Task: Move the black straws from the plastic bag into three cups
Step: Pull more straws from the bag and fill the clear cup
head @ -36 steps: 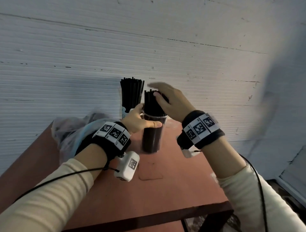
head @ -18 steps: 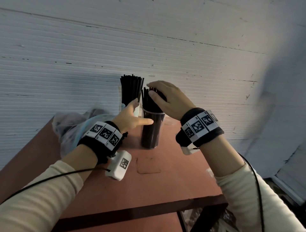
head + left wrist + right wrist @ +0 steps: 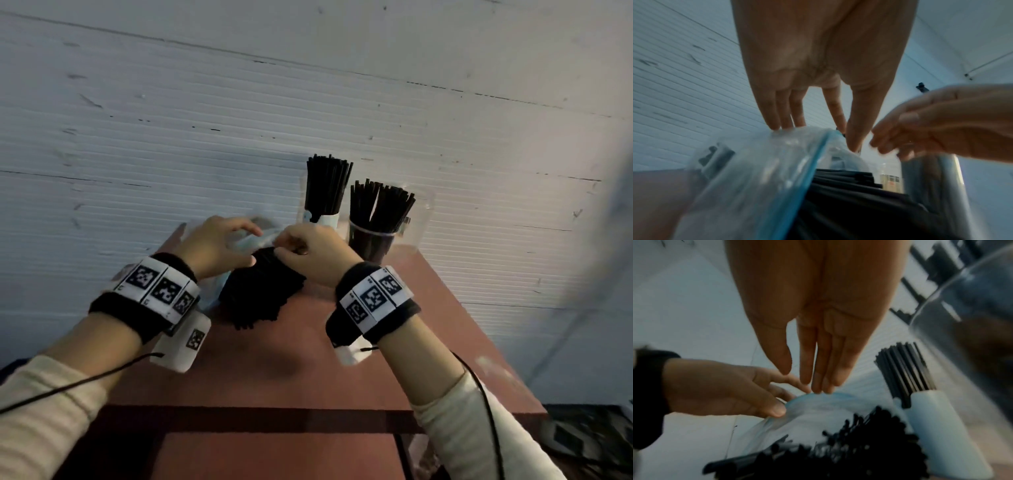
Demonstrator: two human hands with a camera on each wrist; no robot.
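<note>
Over the counter (image 3: 281, 383), the left hand (image 3: 214, 248) and right hand (image 3: 317, 255) both pinch the plastic bag (image 3: 760, 175) mouth above the black straws (image 3: 262, 291); no writing readable.

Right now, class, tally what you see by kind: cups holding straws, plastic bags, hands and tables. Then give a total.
Cups holding black straws: 2, a white cup and a clear plastic cup
Clear plastic bag with a blue edge: 1
Hands: 2, left hand and right hand
Reddish-brown table: 1
Total: 6
</note>
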